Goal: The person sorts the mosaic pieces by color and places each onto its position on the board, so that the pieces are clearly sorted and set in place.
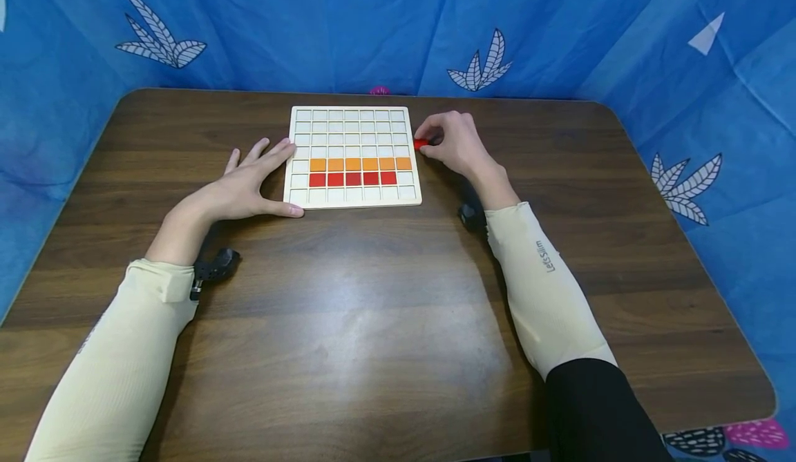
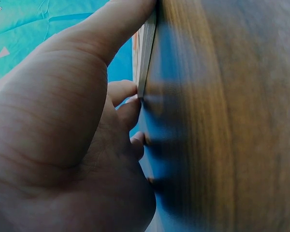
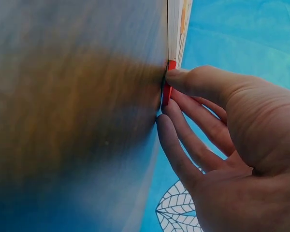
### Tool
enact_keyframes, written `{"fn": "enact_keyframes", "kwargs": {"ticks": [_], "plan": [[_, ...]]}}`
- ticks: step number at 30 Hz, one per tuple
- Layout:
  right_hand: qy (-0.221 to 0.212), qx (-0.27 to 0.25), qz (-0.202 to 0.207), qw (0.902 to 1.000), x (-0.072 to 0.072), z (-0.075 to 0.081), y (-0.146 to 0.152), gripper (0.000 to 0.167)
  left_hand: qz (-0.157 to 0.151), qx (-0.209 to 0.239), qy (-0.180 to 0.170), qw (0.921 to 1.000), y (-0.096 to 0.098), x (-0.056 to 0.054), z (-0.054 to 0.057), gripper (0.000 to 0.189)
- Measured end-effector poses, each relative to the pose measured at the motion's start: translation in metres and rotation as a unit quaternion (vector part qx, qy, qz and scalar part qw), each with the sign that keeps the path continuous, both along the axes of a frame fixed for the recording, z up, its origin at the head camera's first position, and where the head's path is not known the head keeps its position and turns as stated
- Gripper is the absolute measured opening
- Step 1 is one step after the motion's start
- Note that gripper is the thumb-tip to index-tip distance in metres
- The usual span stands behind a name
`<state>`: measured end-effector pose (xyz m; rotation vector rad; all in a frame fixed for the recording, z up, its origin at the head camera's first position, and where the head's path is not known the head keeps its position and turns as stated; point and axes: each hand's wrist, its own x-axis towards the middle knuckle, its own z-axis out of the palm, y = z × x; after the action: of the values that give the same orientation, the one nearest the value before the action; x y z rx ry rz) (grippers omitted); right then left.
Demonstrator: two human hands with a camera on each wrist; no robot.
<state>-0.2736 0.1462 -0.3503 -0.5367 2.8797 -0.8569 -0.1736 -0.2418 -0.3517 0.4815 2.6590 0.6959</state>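
Observation:
A white gridded board (image 1: 352,196) lies flat on the table, with a row of orange square tiles (image 1: 353,164) above a row of red square tiles (image 1: 353,179). Spread fingers and thumb of my left hand (image 1: 239,186) touch the board's left side and its near left corner. Just off the board's right edge, my right hand (image 1: 457,144) pinches a red tile (image 3: 167,92) between thumb and fingers, low by the tabletop. In the left wrist view, the board's edge (image 2: 146,58) shows beside the left thumb.
The brown wood-grain table (image 1: 348,351) extends around the board, with rounded far corners. A blue patterned cloth (image 1: 280,27) hangs behind it and along its sides. Small black devices (image 1: 218,265) sit at both wrists.

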Motion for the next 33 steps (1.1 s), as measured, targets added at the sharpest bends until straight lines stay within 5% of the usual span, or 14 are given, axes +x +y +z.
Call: {"fn": "enact_keyframes", "kwargs": {"ticks": [15, 33], "plan": [[0.003, 0.010, -0.001, 0.9999, 0.019, 0.003, 0.001, 0.026, 0.003, 0.000, 0.002, 1.0000, 0.000, -0.001, -0.002, 0.121], [0.023, -0.024, 0.067, 0.9972, 0.052, 0.005, -0.002, 0.025, 0.002, -0.001, 0.002, 1.0000, 0.002, -0.002, -0.001, 0.121]]}}
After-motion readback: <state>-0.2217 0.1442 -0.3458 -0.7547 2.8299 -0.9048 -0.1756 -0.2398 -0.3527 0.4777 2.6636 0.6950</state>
